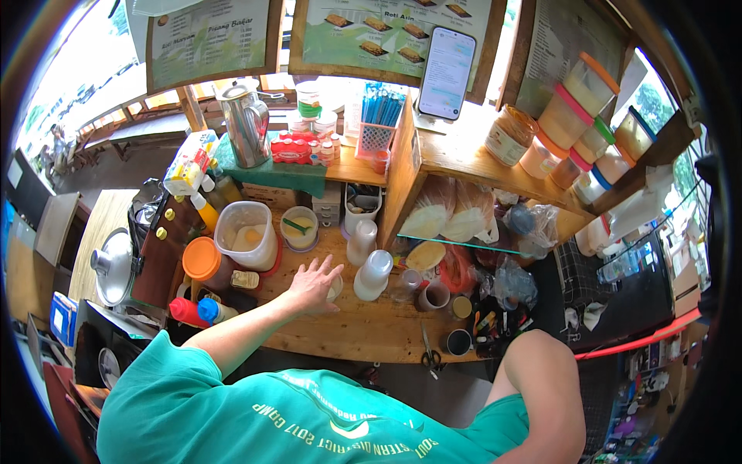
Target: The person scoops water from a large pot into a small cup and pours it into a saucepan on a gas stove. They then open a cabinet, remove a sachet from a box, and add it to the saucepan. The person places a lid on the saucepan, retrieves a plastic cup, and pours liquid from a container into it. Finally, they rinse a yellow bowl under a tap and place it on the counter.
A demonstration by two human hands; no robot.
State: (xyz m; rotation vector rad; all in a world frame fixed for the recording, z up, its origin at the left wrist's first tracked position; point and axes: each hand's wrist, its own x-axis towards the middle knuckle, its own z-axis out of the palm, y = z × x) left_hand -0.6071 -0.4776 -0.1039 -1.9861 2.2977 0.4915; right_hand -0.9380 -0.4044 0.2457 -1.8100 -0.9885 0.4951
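Note:
My left hand [316, 285] reaches over the wooden counter [324, 333] with its fingers spread, partly covering a small round container [334, 287]. Whether it touches that container cannot be told. Beyond it stand a tub of pale cream with a green spoon [299, 227] and a large plastic container of white powder [246, 235]. Stacks of clear plastic cups [373, 275] stand to its right. An orange-lidded jar [202, 258] and a small wrapped block [245, 279] lie to its left. My right hand is out of view; only that bent arm shows, at the lower right.
Scissors [430, 354] and a dark cup [459, 342] sit at the counter's front edge. Red and blue-capped squeeze bottles [188, 312] stand left. A wooden shelf [458, 156] at the right holds a phone [447, 72] and stacked tubs. A steel pitcher [246, 124] stands at the back.

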